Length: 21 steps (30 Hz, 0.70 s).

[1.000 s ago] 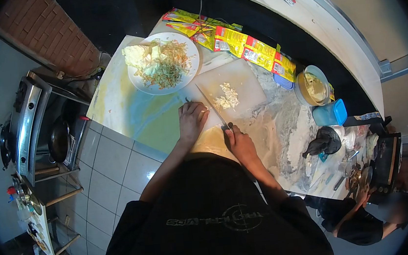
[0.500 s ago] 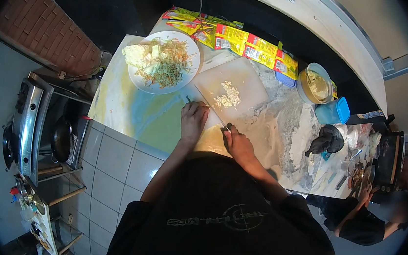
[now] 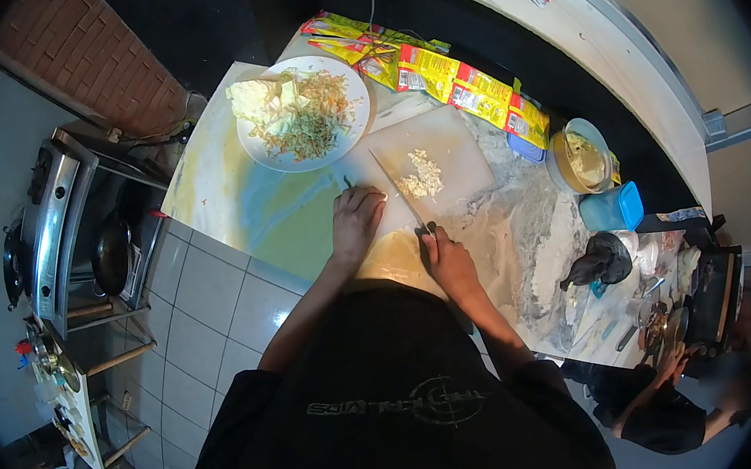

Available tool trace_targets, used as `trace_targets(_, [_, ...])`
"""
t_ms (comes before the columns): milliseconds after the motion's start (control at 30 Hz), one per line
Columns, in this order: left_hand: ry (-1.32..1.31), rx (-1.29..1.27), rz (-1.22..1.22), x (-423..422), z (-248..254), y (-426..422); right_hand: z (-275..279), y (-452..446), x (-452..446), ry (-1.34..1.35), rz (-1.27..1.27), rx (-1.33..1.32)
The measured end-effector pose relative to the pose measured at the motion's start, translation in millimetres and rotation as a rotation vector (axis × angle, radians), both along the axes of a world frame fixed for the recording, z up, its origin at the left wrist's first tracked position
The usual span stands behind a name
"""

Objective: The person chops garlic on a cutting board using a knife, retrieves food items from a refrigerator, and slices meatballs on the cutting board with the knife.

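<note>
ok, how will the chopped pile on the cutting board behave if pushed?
The chopped pile would likely spread rather than move as one: it's loose bits. Each bit looks small, so probably light. Rolling seems unlikely on the flat-looking cutting board.

Black short-sleeved shirt [image 3: 351,354] — faded lettering [image 3: 349,407], crosshair-like circle [image 3: 446,402] on it.

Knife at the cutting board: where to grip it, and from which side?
I'd take the knife by its dark handle, from the person's near right side, where the right hand holds it. The blade points away over the cutting board, slanting left, so the handle end lies nearest the body. Avoid the left: the left hand is close to the blade.
</note>
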<state>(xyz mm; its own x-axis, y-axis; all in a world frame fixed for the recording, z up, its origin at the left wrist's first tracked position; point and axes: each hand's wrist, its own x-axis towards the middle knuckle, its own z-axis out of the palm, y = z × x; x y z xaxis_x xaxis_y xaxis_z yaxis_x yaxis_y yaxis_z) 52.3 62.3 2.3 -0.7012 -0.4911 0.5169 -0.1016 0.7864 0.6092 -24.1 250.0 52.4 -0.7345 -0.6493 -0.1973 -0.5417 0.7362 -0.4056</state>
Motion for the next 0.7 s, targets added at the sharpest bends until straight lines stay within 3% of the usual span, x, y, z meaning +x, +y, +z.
trace_targets(167, [-0.022, 0.01, -0.012, 1, 0, -1, 5, 1, 4, -0.218, -0.019, -0.138])
trace_targets(700, [-0.001, 0.018, -0.014, 0, -7, -4, -12, 2, 6, -0.313, 0.011, -0.14])
